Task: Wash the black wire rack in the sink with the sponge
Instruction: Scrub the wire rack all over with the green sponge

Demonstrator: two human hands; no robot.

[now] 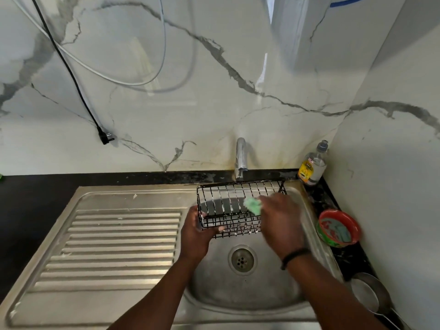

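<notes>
Two bare forearms enter from the lower edge and converge over the round basin of a steel sink (238, 294), above its drain (242, 259). The left hand (197, 231) is turned palm inward, fingers curled round the near left corner of the black wire rack (234, 206), thumb lying along the lower front wires; this grip is clenched on the rack. The right hand (281, 220), a dark band at its wrist, is blurred; its fingers close over a green sponge (252, 205), which protrudes to the left of that grip and lies against the rack's inner wires. The rack is held off the basin floor between the two hands, tilted, its open side toward the viewer, white suds on several wires. Left of the left grip extends the ribbed draining board (119, 241) of the sink. Right of the right grip, on the dark tabletop (352, 258), stand a red-and-green bowl (339, 228) and, nearer, a partly visible metal vessel (366, 296). Beyond the rack rises a chrome tap (241, 158), with a clear bottle bearing a yellow label (312, 166) in the corner to its right. Behind all stands a white marble-patterned wall (190, 110), over which hang a black cable ending in a plug (104, 136) and looped white cables (133, 83).
</notes>
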